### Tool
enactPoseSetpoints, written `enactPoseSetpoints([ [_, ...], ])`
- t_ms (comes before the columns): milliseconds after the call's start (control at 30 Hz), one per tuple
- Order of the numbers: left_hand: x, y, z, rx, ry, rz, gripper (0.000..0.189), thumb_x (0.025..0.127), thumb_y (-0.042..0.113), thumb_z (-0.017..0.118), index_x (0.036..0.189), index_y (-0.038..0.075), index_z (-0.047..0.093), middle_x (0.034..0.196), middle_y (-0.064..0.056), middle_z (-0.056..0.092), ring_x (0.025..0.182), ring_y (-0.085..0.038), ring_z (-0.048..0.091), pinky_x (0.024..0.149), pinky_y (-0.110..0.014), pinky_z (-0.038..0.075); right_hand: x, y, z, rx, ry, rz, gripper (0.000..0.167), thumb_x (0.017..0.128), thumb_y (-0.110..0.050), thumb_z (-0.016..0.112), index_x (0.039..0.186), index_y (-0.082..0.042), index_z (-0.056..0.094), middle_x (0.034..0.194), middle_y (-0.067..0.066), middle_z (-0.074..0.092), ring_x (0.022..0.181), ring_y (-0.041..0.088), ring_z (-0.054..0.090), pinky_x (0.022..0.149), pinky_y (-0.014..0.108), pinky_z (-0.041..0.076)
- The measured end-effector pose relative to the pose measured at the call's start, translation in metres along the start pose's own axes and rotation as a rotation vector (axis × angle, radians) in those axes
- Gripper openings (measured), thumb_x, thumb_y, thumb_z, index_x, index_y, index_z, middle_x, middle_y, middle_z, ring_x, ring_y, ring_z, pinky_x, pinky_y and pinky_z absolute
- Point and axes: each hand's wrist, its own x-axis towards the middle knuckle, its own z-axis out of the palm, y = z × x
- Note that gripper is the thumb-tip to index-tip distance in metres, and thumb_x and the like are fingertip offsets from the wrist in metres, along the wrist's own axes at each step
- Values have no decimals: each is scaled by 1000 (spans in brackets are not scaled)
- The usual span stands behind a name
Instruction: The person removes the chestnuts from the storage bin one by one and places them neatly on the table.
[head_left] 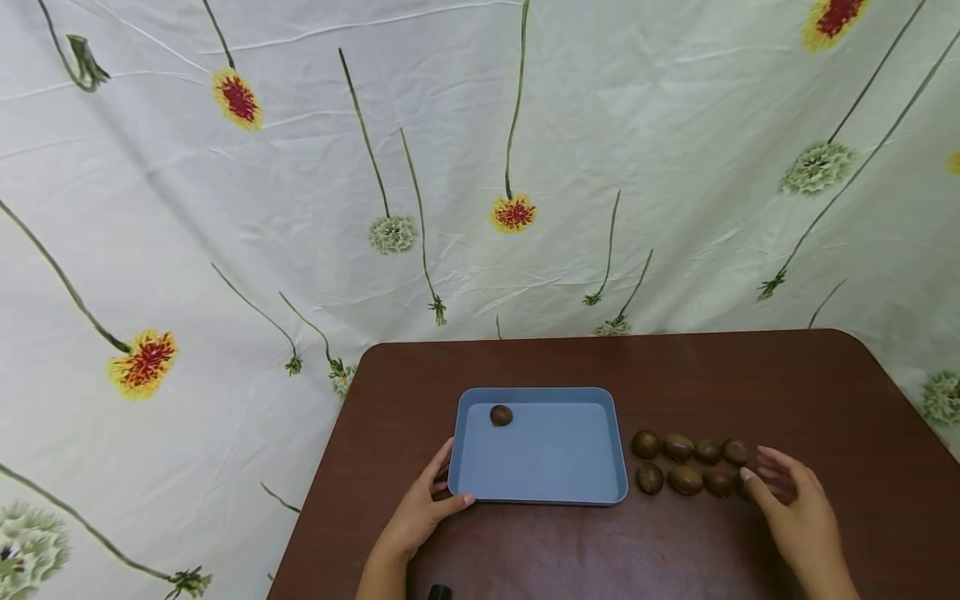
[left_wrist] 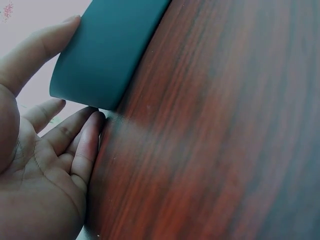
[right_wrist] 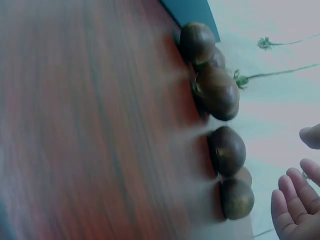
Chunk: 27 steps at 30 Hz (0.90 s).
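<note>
A blue rectangular tray (head_left: 540, 450) lies on the table with one chestnut (head_left: 501, 415) in its far left part. My left hand (head_left: 417, 510) holds the tray's near left corner, thumb at the front rim and fingers along the left side. In the left wrist view the thumb (left_wrist: 55, 37) touches the tray wall (left_wrist: 107, 50). Right of the tray, several brown chestnuts (head_left: 686, 480) lie in two rows. At their right end hovers my right hand (head_left: 802, 508), fingers relaxed and nothing held. The right wrist view shows its fingers (right_wrist: 298, 200) apart from the chestnuts (right_wrist: 229, 150).
The dark brown wooden table (head_left: 570, 550) has rounded far corners. Behind it hangs a white cloth (head_left: 465, 275) printed with flowers. A small black object (head_left: 440, 592) shows at the bottom edge of the head view, near the left forearm.
</note>
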Motion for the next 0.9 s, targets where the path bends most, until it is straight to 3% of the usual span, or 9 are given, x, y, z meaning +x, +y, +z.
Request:
enactPoseSetpoints([
  [633,0,-1,-1,13,-10,20,97,85,28,84,162,33,24,161,-12,37,130,-32,48,101,-46,41,-5,-33,39,122,-99,-235,41,100,-17,66,136,0,56,126,15,58,101,-20,47,84,-1,38],
  [900,1,-2,-1,1,-6,17,98,84,28,84,161,34,25,162,-10,36,135,-30,45,102,-45,39,-9,-51,59,203,-139,-290,35,99,-13,66,132,-3,60,122,11,62,103,-9,55,86,4,42],
])
